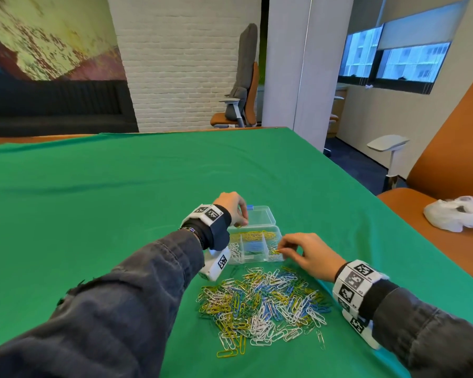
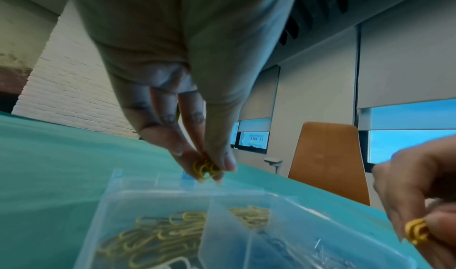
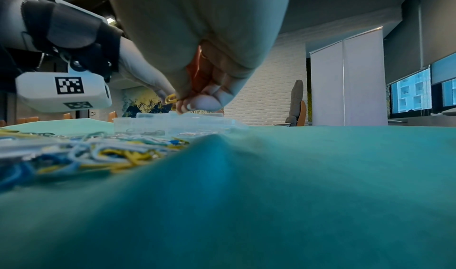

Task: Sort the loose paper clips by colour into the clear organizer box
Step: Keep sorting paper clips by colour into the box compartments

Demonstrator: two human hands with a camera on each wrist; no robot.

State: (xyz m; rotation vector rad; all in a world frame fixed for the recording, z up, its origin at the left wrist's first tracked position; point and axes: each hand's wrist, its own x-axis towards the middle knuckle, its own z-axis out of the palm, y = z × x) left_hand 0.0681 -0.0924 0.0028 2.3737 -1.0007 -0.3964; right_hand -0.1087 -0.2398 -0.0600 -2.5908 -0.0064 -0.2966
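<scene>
A clear organizer box [image 1: 277, 230] lies open on the green cloth, with yellow clips in its far compartment, blue clips in the middle and white clips at the left. My left hand [image 1: 234, 207] hovers over the box's far left corner and pinches a few yellow clips [image 2: 206, 168]. Over the box's right compartment my right hand [image 1: 298, 251] pinches yellow clips [image 1: 276, 251], also seen as yellow clips [image 3: 170, 99] in the right wrist view. A mixed pile of loose clips [image 1: 262, 298] in yellow, white, blue and green lies in front of the box.
The green cloth [image 1: 120, 192] covers the whole table, with its right edge close to an orange chair [image 1: 448, 173]. A white plastic bag [image 1: 455, 214] rests on the chair seat. The box's lid [image 1: 260, 215] lies folded back behind it.
</scene>
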